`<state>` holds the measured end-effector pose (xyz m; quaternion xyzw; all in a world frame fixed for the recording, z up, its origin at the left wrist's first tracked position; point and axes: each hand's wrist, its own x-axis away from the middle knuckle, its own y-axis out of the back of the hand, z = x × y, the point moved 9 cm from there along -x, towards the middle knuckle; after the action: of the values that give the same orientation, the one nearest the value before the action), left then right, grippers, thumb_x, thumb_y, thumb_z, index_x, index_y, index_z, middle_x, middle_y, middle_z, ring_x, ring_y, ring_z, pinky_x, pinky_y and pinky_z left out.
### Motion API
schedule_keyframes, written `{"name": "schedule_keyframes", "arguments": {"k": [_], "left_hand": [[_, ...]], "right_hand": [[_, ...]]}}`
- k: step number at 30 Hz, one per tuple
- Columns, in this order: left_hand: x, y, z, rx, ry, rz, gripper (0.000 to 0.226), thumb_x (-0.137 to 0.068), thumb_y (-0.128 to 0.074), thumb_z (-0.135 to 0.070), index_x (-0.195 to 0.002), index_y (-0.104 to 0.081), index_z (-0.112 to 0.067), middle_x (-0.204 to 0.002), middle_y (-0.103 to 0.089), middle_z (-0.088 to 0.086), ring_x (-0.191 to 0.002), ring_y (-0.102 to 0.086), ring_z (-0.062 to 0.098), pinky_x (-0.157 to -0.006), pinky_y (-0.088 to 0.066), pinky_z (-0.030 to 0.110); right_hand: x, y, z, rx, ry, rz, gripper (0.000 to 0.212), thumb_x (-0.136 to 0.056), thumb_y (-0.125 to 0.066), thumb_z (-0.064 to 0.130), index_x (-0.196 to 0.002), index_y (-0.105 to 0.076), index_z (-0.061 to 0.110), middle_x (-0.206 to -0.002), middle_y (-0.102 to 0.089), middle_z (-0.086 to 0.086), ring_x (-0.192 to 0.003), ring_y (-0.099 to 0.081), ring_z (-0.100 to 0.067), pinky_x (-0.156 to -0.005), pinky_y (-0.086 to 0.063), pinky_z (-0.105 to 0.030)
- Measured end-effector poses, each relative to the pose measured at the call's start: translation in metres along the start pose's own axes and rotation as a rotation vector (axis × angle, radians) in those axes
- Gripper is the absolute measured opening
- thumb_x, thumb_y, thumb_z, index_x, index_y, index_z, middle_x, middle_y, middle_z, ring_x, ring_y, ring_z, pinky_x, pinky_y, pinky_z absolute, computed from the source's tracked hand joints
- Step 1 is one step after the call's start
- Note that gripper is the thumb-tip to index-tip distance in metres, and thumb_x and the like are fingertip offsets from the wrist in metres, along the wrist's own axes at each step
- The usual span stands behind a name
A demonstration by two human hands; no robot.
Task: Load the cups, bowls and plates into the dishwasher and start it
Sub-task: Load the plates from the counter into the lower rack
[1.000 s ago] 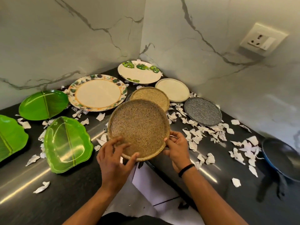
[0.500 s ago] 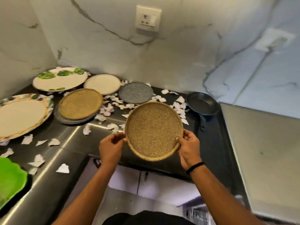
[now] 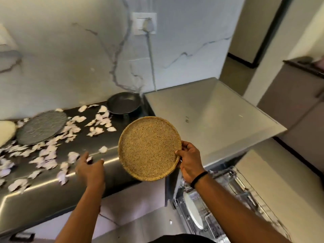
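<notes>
My right hand (image 3: 190,161) grips the speckled tan plate (image 3: 149,149) by its rim above the counter edge; my left hand (image 3: 90,170) hangs open. I should slot it upright into the dishwasher rack (image 3: 233,195) below.
</notes>
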<state>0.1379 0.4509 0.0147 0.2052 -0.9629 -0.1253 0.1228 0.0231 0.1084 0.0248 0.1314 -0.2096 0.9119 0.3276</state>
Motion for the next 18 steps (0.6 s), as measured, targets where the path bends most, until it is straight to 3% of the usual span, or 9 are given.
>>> {"name": "schedule_keyframes", "arguments": {"k": [2,5,7,10,12,15,18], "left_hand": [[0.034,-0.033,-0.018,-0.064,-0.117,0.045,0.047,-0.09,-0.069,-0.01,-0.135,-0.06,-0.023,-0.135,-0.057,0.009,-0.121,-0.057,0.026,-0.103,-0.049,0.045],[0.093,-0.108,-0.018,0.06,-0.051,0.379,0.018,-0.098,-0.063,-0.023,-0.114,-0.069,-0.017,-0.118,-0.07,0.013,-0.11,-0.066,0.031,-0.094,-0.053,0.043],[0.135,-0.155,-0.011,0.083,0.022,0.603,0.035,-0.101,-0.056,-0.042,-0.111,-0.07,-0.012,-0.112,-0.072,0.018,-0.107,-0.068,0.039,-0.091,-0.057,0.048],[0.197,-0.213,-0.001,-0.011,0.16,0.905,0.071,-0.09,-0.033,-0.076,-0.127,-0.061,-0.022,-0.117,-0.071,0.014,-0.107,-0.067,0.037,-0.082,-0.055,0.041],[0.238,-0.245,0.01,-0.064,0.279,1.094,0.08,-0.088,-0.019,-0.081,-0.136,-0.051,-0.025,-0.119,-0.067,0.011,-0.112,-0.063,0.033,-0.091,-0.051,0.043],[0.28,-0.289,0.031,-0.062,0.496,1.245,0.091,-0.086,-0.014,-0.085,-0.148,-0.041,-0.024,-0.132,-0.055,0.023,-0.128,-0.051,0.044,-0.113,-0.037,0.053],[0.324,-0.33,0.049,-0.094,0.71,1.369,0.081,-0.088,-0.03,-0.082,-0.131,-0.053,-0.018,-0.127,-0.055,0.033,-0.125,-0.052,0.047,-0.112,-0.038,0.056]], "right_hand": [[-0.003,0.041,0.008,-0.045,-0.001,-0.054,0.037,-0.088,-0.044,-0.021,-0.102,-0.062,0.008,-0.096,-0.07,-0.009,-0.085,-0.066,-0.024,-0.081,-0.056,-0.048],[-0.006,0.101,0.009,-0.151,-0.025,-0.161,0.036,-0.089,-0.043,-0.02,-0.105,-0.063,0.006,-0.099,-0.07,-0.01,-0.086,-0.066,-0.025,-0.076,-0.057,-0.043],[-0.004,0.142,0.004,-0.249,-0.042,-0.246,0.037,-0.088,-0.043,-0.02,-0.109,-0.063,0.003,-0.102,-0.069,-0.014,-0.089,-0.066,-0.028,-0.078,-0.059,-0.045],[0.006,0.199,0.0,-0.415,-0.003,-0.363,0.039,-0.085,-0.038,-0.02,-0.096,-0.065,0.005,-0.099,-0.066,-0.018,-0.095,-0.064,-0.033,-0.085,-0.057,-0.048],[0.02,0.242,0.001,-0.495,0.029,-0.487,0.041,-0.081,-0.035,-0.021,-0.083,-0.063,0.008,-0.087,-0.064,-0.012,-0.085,-0.061,-0.027,-0.073,-0.055,-0.039],[0.043,0.302,-0.001,-0.556,0.051,-0.665,0.039,-0.073,-0.031,-0.021,-0.069,-0.054,0.009,-0.072,-0.054,-0.005,-0.072,-0.05,-0.021,-0.06,-0.042,-0.032],[0.059,0.35,-0.006,-0.566,0.07,-0.765,0.042,-0.08,-0.036,-0.018,-0.064,-0.059,0.013,-0.079,-0.06,-0.003,-0.077,-0.052,-0.019,-0.065,-0.04,-0.029]]}}
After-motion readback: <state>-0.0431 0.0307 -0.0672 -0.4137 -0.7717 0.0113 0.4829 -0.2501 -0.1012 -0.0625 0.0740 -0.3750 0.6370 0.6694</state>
